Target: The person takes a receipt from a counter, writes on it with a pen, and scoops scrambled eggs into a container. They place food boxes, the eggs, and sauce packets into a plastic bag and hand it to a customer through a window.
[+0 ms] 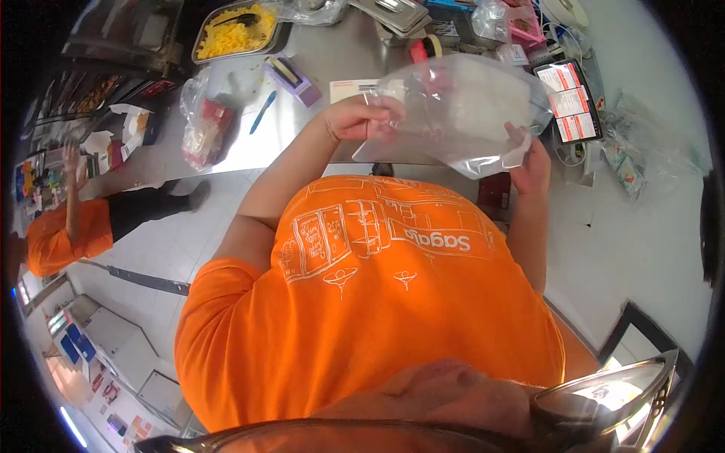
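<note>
A large clear plastic bag point(423, 98) is stretched between my two hands above the front of the metal table. A pale white mass shows in or through its right half; I cannot make out what it is. My left hand point(359, 119) is closed, with thumb and fingers on the bag's left side. At the bag's lower right corner, my right hand point(531, 164) pinches the plastic edge. Just behind my left hand lies a white label card point(351, 91), partly covered by the bag. A purple tape dispenser point(293, 80) stands farther left.
On the metal table point(245, 83) are a tray of yellow food pieces point(238, 34), a blue pen point(263, 112) and a bagged red packet point(215, 124). Right of the bag stands a device showing labelled panels point(570, 102). Another person in orange point(68, 230) is at far left.
</note>
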The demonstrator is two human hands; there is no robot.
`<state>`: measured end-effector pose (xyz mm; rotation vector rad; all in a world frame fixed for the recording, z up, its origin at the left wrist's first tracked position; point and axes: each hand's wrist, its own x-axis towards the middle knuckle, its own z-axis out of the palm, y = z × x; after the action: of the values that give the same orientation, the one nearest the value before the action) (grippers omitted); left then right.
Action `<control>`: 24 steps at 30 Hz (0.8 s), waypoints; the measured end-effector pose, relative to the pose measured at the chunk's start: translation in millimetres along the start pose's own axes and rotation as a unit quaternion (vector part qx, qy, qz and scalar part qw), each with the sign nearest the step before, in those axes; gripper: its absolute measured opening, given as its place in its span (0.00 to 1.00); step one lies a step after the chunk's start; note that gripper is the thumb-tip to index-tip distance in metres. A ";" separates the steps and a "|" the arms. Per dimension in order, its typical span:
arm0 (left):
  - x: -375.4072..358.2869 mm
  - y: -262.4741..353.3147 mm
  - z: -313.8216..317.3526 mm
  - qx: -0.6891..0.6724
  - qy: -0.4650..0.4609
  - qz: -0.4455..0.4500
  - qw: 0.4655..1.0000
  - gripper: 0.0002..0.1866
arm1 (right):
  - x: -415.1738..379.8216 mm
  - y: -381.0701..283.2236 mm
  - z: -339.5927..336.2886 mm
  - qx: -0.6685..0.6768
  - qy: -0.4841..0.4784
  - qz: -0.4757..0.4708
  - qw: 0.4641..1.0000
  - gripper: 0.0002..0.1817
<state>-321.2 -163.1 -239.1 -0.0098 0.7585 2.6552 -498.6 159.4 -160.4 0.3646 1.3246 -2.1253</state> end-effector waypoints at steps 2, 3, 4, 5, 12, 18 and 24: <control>-21.7 7.8 19.6 0.090 0.046 -0.023 0.995 0.12 | 23.8 19.4 -34.9 -0.041 -0.066 0.003 0.997 0.12; -31.9 3.3 18.6 0.164 0.096 -0.008 0.982 0.12 | 25.9 38.7 -37.1 -0.187 0.039 -0.127 0.973 0.11; -41.6 -1.3 15.1 0.236 0.146 0.006 0.961 0.13 | 26.7 58.1 -35.9 -0.322 0.143 -0.252 0.901 0.10; -50.6 -4.5 14.1 0.307 0.195 0.021 0.931 0.14 | 23.9 72.7 -29.3 -0.440 0.241 -0.365 0.784 0.09; -144.4 -61.7 42.1 0.199 0.229 0.042 0.952 0.21 | -118.4 214.9 129.7 -0.517 -0.358 -0.190 0.754 0.09; -297.5 -7.2 -45.4 0.506 0.620 0.135 0.584 0.04 | -92.2 213.2 52.0 -0.580 -0.123 -0.268 0.759 0.07; -308.9 -2.5 -3.1 0.690 0.514 0.220 0.459 0.04 | -140.8 266.2 83.2 -0.628 -0.109 -0.403 0.657 0.13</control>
<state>-33.7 -272.3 -209.4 -1.1278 3.3098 1.0858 -217.1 49.1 -239.4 -1.2027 2.6543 -1.0860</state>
